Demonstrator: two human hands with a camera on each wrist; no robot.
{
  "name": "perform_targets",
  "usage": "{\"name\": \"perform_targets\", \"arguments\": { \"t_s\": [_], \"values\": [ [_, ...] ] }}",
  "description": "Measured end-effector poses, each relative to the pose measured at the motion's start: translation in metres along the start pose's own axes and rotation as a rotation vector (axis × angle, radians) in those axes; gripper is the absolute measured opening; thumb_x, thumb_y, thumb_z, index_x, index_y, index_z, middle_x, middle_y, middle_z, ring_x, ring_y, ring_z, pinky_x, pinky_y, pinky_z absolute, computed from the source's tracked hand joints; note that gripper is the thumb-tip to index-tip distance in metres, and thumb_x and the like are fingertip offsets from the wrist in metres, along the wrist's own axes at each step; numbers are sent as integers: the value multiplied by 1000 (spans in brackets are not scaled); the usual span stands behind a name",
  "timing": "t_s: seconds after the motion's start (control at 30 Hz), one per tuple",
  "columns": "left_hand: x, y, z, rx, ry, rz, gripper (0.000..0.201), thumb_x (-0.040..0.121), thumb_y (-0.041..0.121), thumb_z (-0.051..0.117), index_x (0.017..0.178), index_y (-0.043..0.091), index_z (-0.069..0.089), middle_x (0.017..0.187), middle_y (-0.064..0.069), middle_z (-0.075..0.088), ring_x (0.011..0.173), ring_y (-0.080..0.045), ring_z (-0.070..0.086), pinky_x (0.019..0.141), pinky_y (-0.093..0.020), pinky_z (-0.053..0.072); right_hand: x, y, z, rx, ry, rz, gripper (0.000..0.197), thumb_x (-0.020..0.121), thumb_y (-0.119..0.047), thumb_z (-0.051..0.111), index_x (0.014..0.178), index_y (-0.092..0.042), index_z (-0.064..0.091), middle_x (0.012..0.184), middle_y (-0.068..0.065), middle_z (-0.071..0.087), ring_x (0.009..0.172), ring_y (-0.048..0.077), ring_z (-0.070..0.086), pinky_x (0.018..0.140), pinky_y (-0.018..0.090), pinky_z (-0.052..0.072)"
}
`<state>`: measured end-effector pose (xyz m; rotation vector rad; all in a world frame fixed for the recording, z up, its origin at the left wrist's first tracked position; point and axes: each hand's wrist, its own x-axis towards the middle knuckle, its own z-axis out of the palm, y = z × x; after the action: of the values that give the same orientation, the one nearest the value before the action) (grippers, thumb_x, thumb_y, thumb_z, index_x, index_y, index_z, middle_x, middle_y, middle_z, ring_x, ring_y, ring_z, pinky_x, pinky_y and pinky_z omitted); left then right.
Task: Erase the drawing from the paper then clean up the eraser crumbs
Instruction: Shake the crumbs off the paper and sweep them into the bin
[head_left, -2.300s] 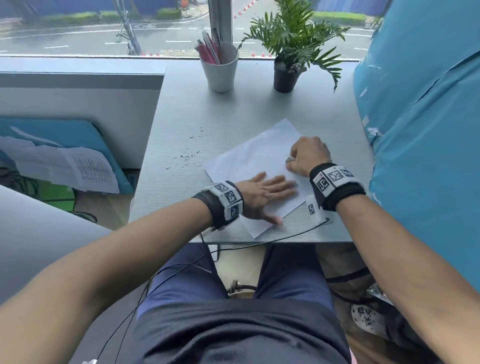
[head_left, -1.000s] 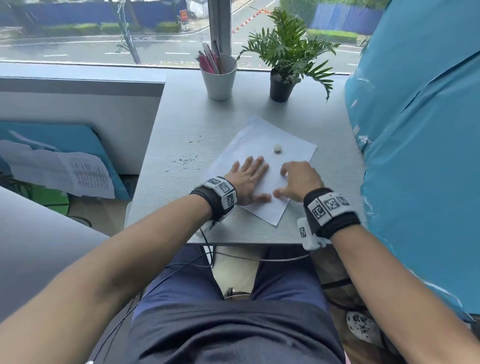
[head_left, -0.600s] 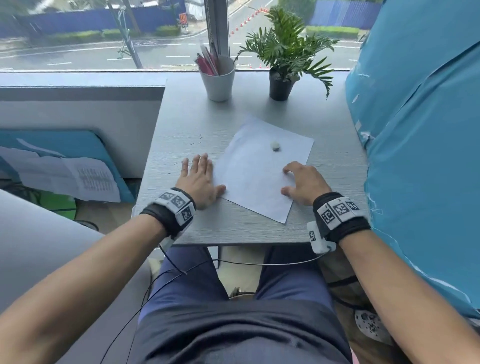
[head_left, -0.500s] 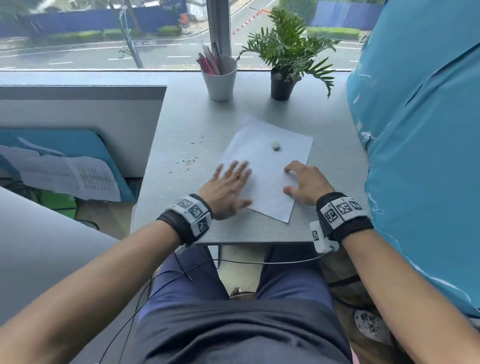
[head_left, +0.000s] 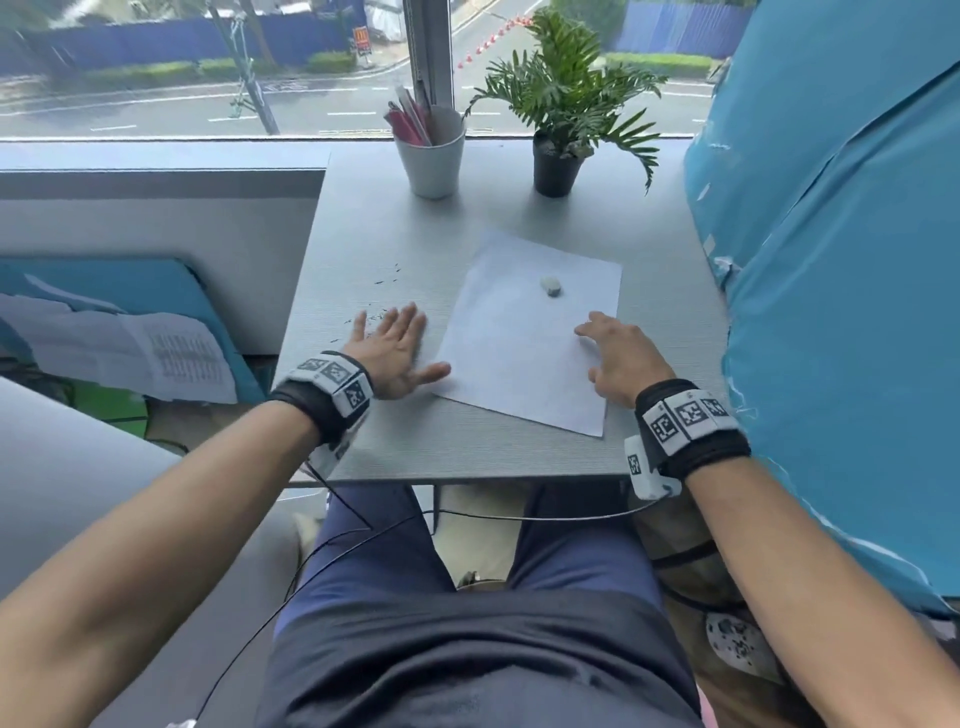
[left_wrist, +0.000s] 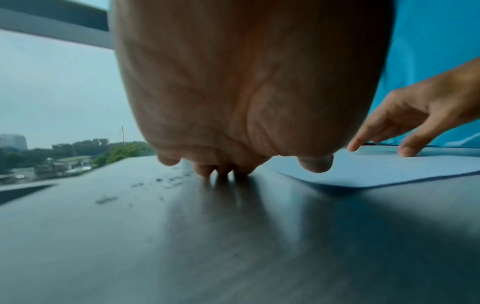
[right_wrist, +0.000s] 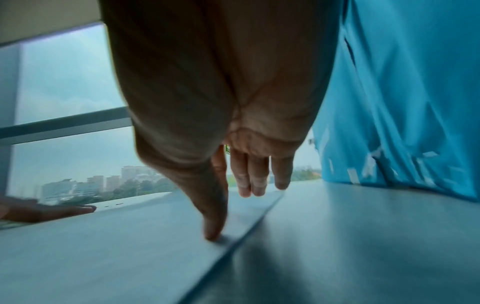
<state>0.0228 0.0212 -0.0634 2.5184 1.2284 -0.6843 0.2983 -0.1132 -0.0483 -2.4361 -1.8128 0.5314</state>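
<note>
Across the frame's centre, the blank paper (head_left: 530, 332) stays pinned by the right hand (head_left: 618, 358), fingers spread, while the flat, open left hand (head_left: 389, 348) has swept leftward off it toward the crumbs (head_left: 382, 296) on the desk (head_left: 467, 441), eraser (head_left: 550, 285) lying released upper-centre.

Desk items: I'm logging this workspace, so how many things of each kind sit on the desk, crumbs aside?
Paper sheet: 1
Eraser: 1
White cup of pens: 1
Potted plant: 1
Hands, left and right: 2
Total: 6
</note>
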Motion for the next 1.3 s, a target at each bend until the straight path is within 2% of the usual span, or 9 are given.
{"name": "perform_targets", "arguments": {
  "t_s": [0.1,0.23,0.33,0.5,0.73,1.0,1.1,1.2,1.3],
  "values": [
    [-13,7,-3,-9,115,16,100,91,77,20,159,9,-9,166,-7,-17,153,-22,-15,121,-49,-14,-16,-13,12,35,61,-73,56,87,-13,67,140,-15,50,155,3,36,137,25,42,114,36,33],
    [-35,64,8,33,157,437,96,91,75,22,160,15,-6,165,-4,-17,152,-18,-19,123,-49,-10,-38,-10,33,90,-1,-120,56,85,-23,70,138,-15,53,154,0,38,136,23,44,115,32,30],
    [-39,107,29,148,86,614,95,92,74,25,160,16,-7,166,-1,-16,152,-17,-17,122,-46,-14,-47,3,38,177,68,-125,54,85,-26,72,135,-12,56,151,4,43,134,23,46,113,31,30],
    [-25,113,36,100,32,614,91,94,73,27,158,24,-13,165,3,-18,152,-16,-17,122,-48,-14,-54,18,30,197,46,-135,56,86,-27,71,138,-16,53,153,-1,40,135,22,45,115,32,27],
    [-21,19,21,10,-45,304,96,83,82,12,155,28,-22,160,4,-31,148,-15,-26,122,-56,-8,-55,28,27,223,-15,-101,57,88,-16,68,142,-20,49,156,-5,33,142,17,34,121,34,16],
    [-27,-6,23,54,60,47,106,79,84,6,157,15,-17,163,-1,-24,151,-20,-22,118,-50,-21,-60,45,45,90,247,47,60,77,15,50,132,-6,55,148,8,44,137,28,40,118,40,20],
    [-21,19,20,103,166,198,102,84,83,6,156,15,-17,164,-4,-22,149,-23,-25,117,-53,-22,-66,34,55,160,266,-67,42,94,-7,54,136,-8,54,150,7,44,140,25,38,119,38,20],
    [-10,53,20,144,167,398,94,90,80,11,158,20,-12,164,0,-19,150,-22,-23,116,-52,-24,-71,34,68,187,205,-106,49,96,-25,57,143,-14,47,157,1,33,146,17,27,122,37,14],
    [13,59,10,90,123,392,87,93,76,17,159,26,-10,165,5,-16,151,-20,-21,114,-53,-27,-70,43,70,194,254,-88,53,94,-34,60,143,-17,47,157,-1,32,146,15,26,122,40,18]
  ]
}}
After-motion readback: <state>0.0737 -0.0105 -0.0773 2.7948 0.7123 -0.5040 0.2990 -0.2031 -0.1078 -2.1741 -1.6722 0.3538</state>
